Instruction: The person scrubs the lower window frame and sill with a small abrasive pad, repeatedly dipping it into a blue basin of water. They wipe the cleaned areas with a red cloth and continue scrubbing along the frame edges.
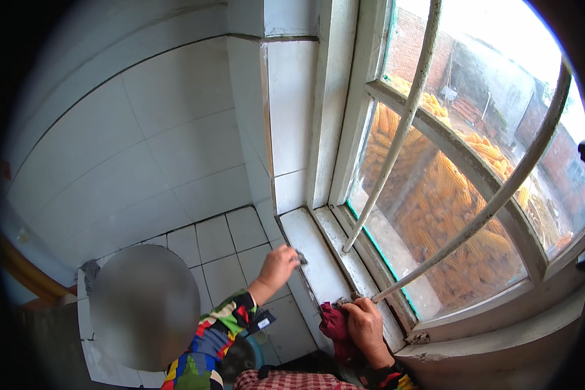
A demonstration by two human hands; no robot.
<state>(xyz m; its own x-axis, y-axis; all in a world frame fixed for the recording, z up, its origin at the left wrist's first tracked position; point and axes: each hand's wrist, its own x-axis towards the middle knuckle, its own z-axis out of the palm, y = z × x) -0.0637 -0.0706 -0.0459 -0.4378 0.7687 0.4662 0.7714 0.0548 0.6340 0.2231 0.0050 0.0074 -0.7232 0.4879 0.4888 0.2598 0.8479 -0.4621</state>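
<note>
My left hand [275, 267] is over the inner edge of the white tiled windowsill [317, 258]. A small grey clump [301, 257] is pinched in its fingertips; whether it is cloth or debris I cannot tell. Lower on the sill, my right hand [365, 327] grips a bunched dark red cloth [332, 325], part of which hangs over the sill's edge. Grey-brown crumpled matter [342, 303] shows by the right fingertips, close to the foot of a window bar [421, 275].
White-painted bars [395, 146] cross the window; corn cobs [434, 209] are piled outside. On the tiled counter [219, 239] are a large blurred round shape [144, 307], a grey rag [91, 275] and a dark item with a white label [264, 321]. A blue-rimmed basin [256, 352] is beside my left sleeve.
</note>
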